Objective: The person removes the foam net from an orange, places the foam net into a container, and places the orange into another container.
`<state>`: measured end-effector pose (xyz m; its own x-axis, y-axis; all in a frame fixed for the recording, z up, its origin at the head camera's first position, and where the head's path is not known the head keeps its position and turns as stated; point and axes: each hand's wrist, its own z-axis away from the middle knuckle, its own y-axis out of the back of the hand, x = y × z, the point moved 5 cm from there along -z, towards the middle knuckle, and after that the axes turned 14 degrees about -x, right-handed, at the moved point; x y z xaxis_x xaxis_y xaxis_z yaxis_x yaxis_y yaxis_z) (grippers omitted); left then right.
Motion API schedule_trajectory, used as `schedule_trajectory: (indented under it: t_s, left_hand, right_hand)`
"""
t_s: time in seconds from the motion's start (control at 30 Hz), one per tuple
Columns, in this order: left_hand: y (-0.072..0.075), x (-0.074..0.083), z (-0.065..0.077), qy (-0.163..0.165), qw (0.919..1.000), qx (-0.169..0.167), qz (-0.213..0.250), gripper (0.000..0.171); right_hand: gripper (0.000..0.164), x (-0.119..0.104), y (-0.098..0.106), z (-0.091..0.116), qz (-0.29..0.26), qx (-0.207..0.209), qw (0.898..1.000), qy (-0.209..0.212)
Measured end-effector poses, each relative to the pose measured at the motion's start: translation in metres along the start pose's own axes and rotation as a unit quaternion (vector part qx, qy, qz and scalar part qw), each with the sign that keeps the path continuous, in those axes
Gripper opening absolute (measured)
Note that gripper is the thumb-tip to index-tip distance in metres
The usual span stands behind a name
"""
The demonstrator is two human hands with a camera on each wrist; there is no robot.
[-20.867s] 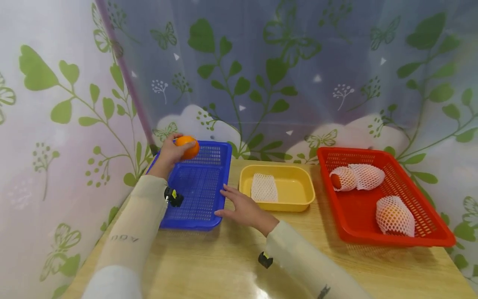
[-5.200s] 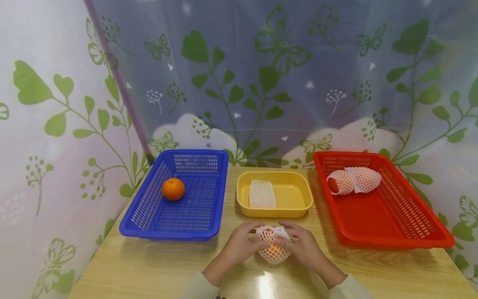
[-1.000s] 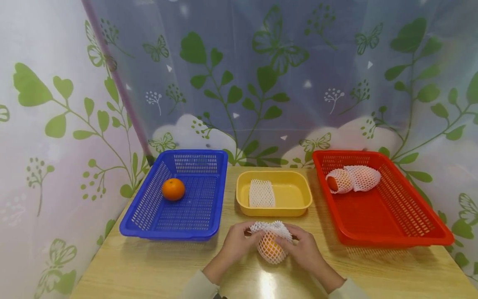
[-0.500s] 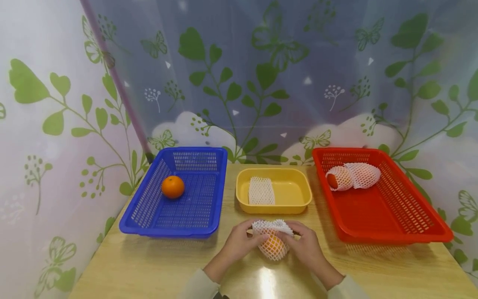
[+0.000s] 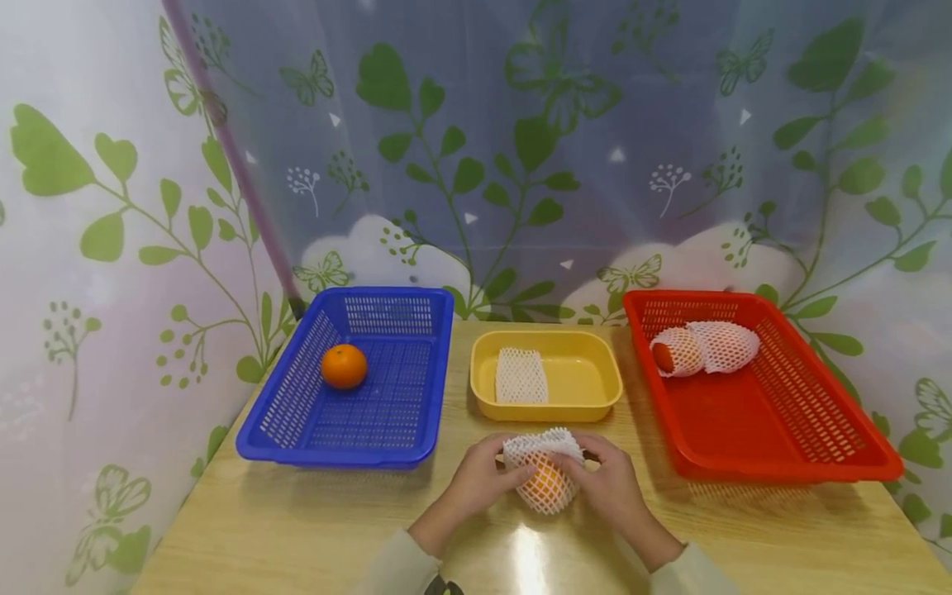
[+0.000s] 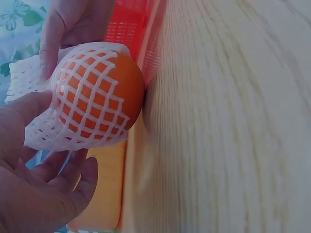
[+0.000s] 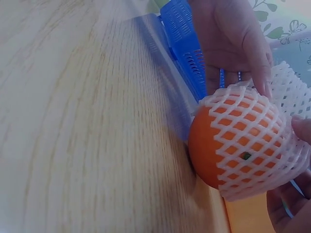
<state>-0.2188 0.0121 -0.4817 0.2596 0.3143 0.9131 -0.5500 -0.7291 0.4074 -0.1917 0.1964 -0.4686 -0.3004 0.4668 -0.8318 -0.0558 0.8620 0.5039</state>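
Note:
In front of the yellow tub, both hands hold an orange inside a white foam fruit net. My left hand pinches the net's left side, its thumb on the near face and fingers behind. My right hand grips the opposite side the same way. The wrist views show the lower end of the orange bare, close to the tabletop, with the mesh stretched round the rest. Loose net bunches above the fruit, toward the fingers. Another, unwrapped orange lies in the blue basket.
A flat foam net lies in the yellow tub, at its left. On the right stands a red basket with two netted fruits at its back left. The wooden table meets a patterned curtain behind.
Since the oldest frame, the left hand's orange has come to lie in the blue basket, and the red basket's front netted fruit is gone. Lately both hands keep their grip; the net shifts slightly.

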Motion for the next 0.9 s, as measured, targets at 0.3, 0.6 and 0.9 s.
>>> schedule_trajectory:
  t_s: [0.3, 0.6, 0.9]
  left_hand:
    - [-0.003, 0.0038, -0.0011, 0.003, 1.0, -0.001, 0.008, 0.047]
    - [-0.0068, 0.0054, -0.001, 0.01, 0.9999, 0.006, 0.006, 0.038]
    - [-0.0041, 0.0076, 0.0, 0.016, 0.9994, 0.023, -0.02, 0.029]
  right_hand:
    - [0.021, -0.0048, 0.0029, 0.0009, -0.016, 0.012, 1.0, -0.001]
    - [0.028, -0.0029, 0.002, 0.0004, -0.041, 0.014, 0.999, 0.009]
    - [0.053, 0.0033, -0.0043, 0.0013, -0.048, -0.091, 0.993, -0.055]
